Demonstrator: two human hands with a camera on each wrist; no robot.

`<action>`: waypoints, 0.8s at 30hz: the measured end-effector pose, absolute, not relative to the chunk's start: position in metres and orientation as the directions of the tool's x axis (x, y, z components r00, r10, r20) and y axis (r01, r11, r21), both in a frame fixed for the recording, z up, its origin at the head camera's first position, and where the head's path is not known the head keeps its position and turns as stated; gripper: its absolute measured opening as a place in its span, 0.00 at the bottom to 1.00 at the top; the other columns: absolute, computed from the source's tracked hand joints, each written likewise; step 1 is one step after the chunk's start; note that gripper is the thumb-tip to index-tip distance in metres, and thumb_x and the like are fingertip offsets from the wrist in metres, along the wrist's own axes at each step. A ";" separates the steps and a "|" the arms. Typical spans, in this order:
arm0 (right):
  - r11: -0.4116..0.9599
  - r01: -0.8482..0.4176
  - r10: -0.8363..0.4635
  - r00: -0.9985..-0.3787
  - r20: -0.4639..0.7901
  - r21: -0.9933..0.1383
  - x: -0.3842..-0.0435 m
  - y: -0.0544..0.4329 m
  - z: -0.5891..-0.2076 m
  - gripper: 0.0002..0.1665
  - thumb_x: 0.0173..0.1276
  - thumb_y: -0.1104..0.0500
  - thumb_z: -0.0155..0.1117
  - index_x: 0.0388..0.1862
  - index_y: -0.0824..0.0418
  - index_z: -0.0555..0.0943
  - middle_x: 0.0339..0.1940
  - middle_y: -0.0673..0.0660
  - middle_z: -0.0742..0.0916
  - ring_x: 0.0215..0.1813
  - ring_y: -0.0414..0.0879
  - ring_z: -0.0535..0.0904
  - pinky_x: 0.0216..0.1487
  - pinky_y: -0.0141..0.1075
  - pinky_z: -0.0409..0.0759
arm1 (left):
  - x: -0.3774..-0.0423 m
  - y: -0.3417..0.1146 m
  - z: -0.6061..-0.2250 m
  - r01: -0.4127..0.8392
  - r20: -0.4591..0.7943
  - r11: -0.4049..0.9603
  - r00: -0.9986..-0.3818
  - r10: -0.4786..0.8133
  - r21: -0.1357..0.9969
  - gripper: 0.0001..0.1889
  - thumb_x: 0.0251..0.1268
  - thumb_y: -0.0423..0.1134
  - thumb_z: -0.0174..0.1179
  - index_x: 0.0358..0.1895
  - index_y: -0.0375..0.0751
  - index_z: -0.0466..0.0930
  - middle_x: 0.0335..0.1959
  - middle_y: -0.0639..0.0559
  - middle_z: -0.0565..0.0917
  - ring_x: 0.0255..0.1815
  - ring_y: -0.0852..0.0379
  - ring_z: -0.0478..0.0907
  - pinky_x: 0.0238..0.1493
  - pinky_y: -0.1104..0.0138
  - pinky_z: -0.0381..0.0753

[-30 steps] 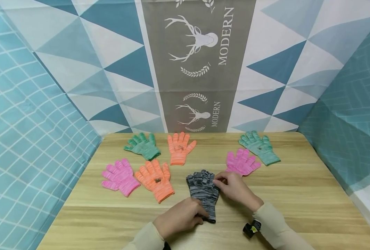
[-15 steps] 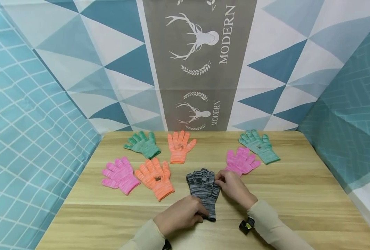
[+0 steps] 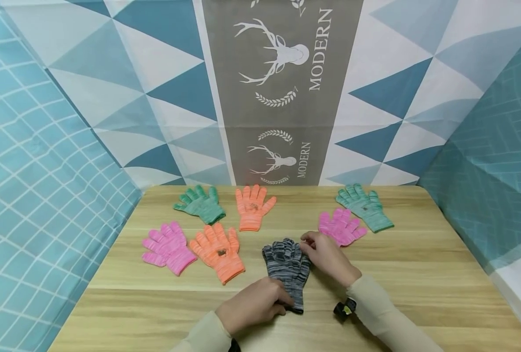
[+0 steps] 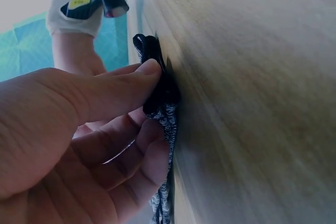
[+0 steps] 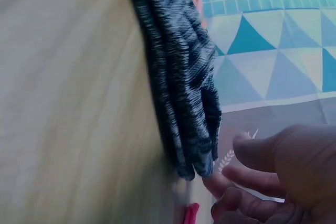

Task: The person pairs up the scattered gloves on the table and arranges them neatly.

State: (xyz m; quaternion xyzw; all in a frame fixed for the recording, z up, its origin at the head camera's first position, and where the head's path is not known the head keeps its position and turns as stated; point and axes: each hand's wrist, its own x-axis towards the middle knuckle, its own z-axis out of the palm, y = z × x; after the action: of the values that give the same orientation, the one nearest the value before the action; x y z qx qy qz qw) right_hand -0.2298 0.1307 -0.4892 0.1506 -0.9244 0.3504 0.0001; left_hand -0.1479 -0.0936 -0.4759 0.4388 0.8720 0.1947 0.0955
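Observation:
A pair of dark grey mottled knit gloves (image 3: pixel 288 266) lies stacked on the table, fingers pointing away and finger parts bunched. My left hand (image 3: pixel 257 303) pinches the black-edged cuff (image 4: pixel 161 90) at the near end, thumb on top. Beside the gloves' right edge is my right hand (image 3: pixel 329 256). In the right wrist view, its thumb and fingers (image 5: pixel 265 182) are apart, with fingertips close to the glove's finger ends (image 5: pixel 197 169); whether they touch is unclear. The right hand partly covers the cuff end of a pink glove (image 3: pixel 340 227).
On the wooden table (image 3: pixel 396 303), a pink glove (image 3: pixel 169 248), an orange glove (image 3: pixel 219 254), a green glove (image 3: pixel 201 204) and another orange glove (image 3: pixel 252 208) lie at left. A second green glove (image 3: pixel 366 208) lies back right. A patterned cloth (image 3: pixel 282 98) hangs behind.
My right hand has let go of the gloves' right side and shifted slightly away toward the finger ends. My left hand stays at the cuff.

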 end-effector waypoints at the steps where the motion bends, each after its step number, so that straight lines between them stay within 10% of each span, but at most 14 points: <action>1: 0.700 -0.271 -0.283 -0.955 0.091 -0.661 -0.232 0.129 -0.488 0.13 0.73 0.59 0.68 0.52 0.64 0.86 0.37 0.52 0.89 0.36 0.39 0.83 0.38 0.37 0.82 | -0.148 -0.094 -0.476 0.729 0.006 0.540 -0.598 0.802 0.420 0.11 0.63 0.36 0.72 0.47 0.52 0.92 0.40 0.64 0.88 0.42 0.75 0.80 0.43 0.82 0.76; 24: 0.774 -0.272 -0.284 -0.956 0.070 -0.573 -0.246 0.122 -0.487 0.04 0.70 0.67 0.67 0.37 0.61 0.87 0.33 0.53 0.88 0.32 0.40 0.81 0.35 0.39 0.82 | -0.145 -0.093 -0.477 0.740 0.023 0.538 -0.596 0.802 0.404 0.11 0.62 0.35 0.73 0.47 0.52 0.92 0.40 0.64 0.88 0.42 0.75 0.79 0.42 0.83 0.76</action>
State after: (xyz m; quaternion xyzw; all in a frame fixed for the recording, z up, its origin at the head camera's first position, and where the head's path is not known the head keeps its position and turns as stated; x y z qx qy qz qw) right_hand -0.2457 0.1218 -0.4873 0.1475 -0.9416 0.3024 -0.0103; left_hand -0.1451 -0.0928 -0.4769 0.4416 0.8731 0.1893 0.0825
